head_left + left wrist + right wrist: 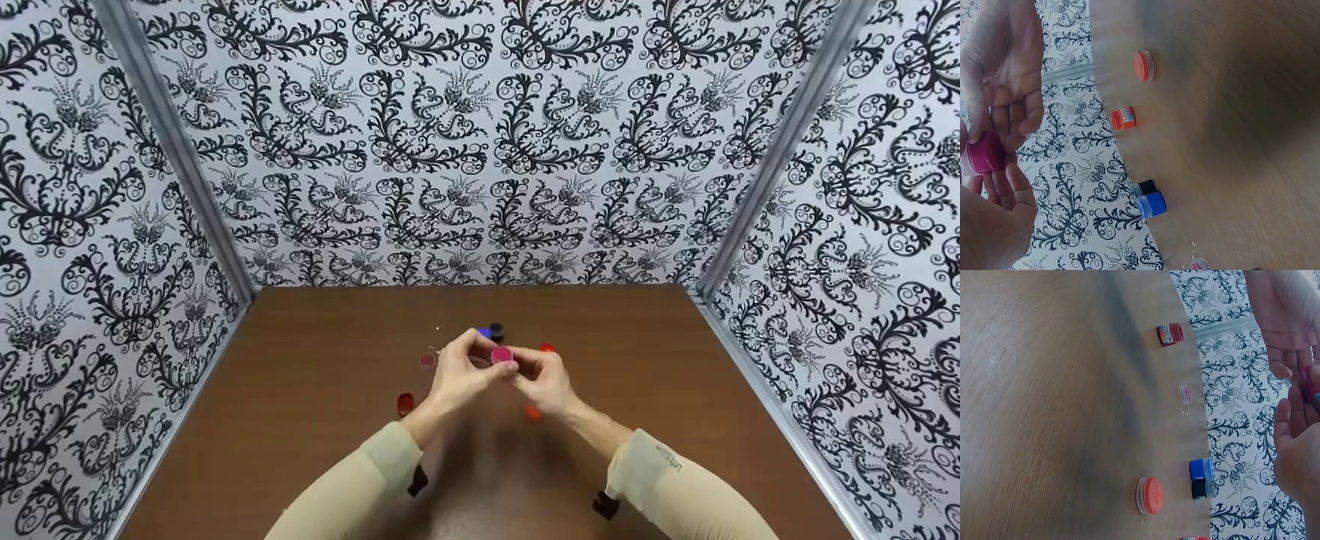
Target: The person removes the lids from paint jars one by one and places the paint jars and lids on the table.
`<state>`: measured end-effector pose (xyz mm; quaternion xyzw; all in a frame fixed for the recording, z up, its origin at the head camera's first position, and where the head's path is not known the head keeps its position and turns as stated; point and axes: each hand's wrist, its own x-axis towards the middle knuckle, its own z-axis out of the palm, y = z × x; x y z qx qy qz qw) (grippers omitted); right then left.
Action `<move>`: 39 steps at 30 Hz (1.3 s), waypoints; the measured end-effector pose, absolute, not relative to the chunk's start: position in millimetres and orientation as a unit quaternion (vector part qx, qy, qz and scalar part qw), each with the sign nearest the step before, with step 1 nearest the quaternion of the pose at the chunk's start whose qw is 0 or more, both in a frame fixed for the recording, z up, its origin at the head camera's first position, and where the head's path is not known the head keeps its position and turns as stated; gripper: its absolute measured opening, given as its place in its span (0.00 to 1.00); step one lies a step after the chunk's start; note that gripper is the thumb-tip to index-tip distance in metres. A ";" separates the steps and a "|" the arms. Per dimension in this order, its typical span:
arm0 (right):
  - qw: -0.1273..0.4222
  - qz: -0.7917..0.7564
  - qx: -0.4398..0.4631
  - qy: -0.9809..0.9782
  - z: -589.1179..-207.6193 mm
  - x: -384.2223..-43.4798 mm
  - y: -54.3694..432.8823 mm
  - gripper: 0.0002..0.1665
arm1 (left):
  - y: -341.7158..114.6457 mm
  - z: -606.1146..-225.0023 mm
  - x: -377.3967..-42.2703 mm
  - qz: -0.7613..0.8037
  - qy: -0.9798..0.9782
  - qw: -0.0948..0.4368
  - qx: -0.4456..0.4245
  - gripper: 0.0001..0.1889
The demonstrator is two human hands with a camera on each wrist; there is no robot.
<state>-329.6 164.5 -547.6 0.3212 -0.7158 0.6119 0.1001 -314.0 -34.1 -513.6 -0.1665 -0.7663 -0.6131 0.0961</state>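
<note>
Both hands meet over the middle of the table around a small magenta paint jar. My left hand grips it from the left, thumb along its near side. From the right, the fingers and thumb of my right hand hold the same jar. In the left wrist view the magenta jar shows a clear ribbed rim at one end. A bit of blue label shows on the jar in the right wrist view; fingers cover much of it.
A red jar lies at the left, near a clear-rimmed red lid and white specks. Beyond the hands, a blue jar and a black jar lie side by side. Rightward are an orange jar and an orange lid. Patterned walls surround the table.
</note>
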 end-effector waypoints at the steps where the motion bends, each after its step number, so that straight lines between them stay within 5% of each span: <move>1: 0.097 0.613 0.318 -0.716 -547.3 -329.4 164.7 0.20 | -34.2 -513.5 -314.4 -0.613 -0.767 0.094 -0.165 0.18; 20: 0.087 0.631 0.340 -0.692 -539.1 -328.6 167.7 0.19 | -45.4 -506.9 -315.3 -0.583 -0.765 0.066 -0.265 0.21; 39: 0.090 0.620 0.341 -0.701 -541.0 -328.9 168.1 0.19 | -39.5 -506.9 -310.7 -0.588 -0.772 0.088 -0.223 0.15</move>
